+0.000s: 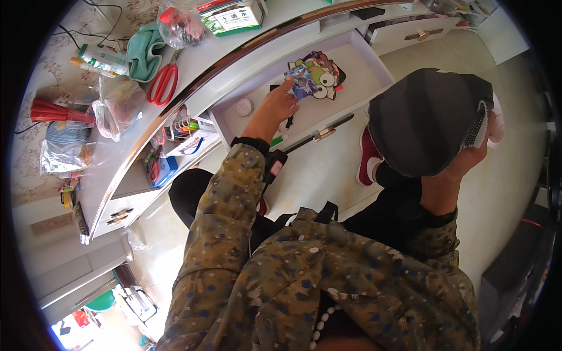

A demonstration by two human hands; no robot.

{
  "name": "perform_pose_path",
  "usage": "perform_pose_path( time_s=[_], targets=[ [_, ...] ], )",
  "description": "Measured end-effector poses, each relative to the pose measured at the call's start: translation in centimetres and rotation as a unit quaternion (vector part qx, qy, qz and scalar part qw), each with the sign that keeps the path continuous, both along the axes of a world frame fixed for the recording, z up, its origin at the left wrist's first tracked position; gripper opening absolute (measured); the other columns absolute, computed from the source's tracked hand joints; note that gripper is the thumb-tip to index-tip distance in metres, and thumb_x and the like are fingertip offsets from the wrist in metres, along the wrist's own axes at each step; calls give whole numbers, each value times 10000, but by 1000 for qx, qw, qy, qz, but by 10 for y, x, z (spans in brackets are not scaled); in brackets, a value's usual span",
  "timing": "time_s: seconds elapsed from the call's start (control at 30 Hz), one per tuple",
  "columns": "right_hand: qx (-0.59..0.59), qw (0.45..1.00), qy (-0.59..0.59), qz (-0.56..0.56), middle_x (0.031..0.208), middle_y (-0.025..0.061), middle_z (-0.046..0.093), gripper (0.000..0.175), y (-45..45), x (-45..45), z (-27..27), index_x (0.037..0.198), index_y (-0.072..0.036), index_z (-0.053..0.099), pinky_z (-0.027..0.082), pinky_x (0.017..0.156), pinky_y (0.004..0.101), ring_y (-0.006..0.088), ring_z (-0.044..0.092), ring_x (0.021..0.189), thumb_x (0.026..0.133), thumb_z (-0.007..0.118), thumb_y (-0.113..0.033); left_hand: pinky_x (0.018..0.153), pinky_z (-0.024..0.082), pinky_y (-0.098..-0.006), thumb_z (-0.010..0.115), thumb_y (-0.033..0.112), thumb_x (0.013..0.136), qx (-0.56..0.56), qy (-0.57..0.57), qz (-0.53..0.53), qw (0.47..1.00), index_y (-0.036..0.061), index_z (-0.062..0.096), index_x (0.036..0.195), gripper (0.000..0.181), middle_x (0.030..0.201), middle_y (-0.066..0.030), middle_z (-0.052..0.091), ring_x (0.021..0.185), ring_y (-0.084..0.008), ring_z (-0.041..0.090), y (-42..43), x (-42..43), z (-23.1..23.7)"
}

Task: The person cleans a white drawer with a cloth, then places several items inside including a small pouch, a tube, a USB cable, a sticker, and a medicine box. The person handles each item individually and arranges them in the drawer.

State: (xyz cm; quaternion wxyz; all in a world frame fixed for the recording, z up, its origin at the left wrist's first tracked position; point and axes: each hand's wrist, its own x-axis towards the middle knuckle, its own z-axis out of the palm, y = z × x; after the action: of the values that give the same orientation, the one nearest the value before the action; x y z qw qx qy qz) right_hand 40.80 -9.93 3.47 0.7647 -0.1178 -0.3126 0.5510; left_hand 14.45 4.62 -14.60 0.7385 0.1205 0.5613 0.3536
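Note:
In the pulled-out white drawer [364, 57], my left hand [279, 105] reaches over the bottom with its fingers at the left edge of a colourful picture card [304, 82]. Its thumb is hidden, so whether it grips the card is unclear. Beneath and beside the card lies a green cartoon frog cutout [324, 81] with big white eyes. A small round pink-lidded container [243, 107] sits at the drawer's left end. My right hand [470, 153] holds up a dark grey banded fabric cap [426, 123] with a pale inside. Something pale pink [497, 123] shows behind it.
Along the curved white tabletop [193, 66] lie red-handled scissors [163, 83], a teal cloth [145, 52], plastic bags [117, 107] and a printed box [232, 18]. An open compartment beneath holds a blue box [164, 169]. Another drawer [412, 33] stands partly out at right.

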Motion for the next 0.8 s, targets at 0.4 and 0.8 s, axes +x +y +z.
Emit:
perform_pose_path(
  time_s=[0.4, 0.8],
  targets=[
    [-4, 1000, -10, 13, 1065, 131, 575, 431, 4, -13, 4, 1140, -5, 482, 441, 862, 343, 233, 569, 953, 925, 342, -351, 948, 338, -444, 584, 335, 783, 343, 498, -624, 495, 154, 420, 1264, 539, 1281, -116, 406, 1210, -298, 353, -12, 2, -11],
    [-80, 993, -46, -68, 998, 112, 599, 354, 6, -19, 4, 1083, -3, 512, 463, 813, 308, 197, 589, 890, 931, 351, -280, 895, 388, -401, 576, 262, 753, 332, 530, -698, 349, 151, 505, 1180, 448, 1140, -74, 521, 1093, -275, 470, -16, -59, -20]
  ],
)
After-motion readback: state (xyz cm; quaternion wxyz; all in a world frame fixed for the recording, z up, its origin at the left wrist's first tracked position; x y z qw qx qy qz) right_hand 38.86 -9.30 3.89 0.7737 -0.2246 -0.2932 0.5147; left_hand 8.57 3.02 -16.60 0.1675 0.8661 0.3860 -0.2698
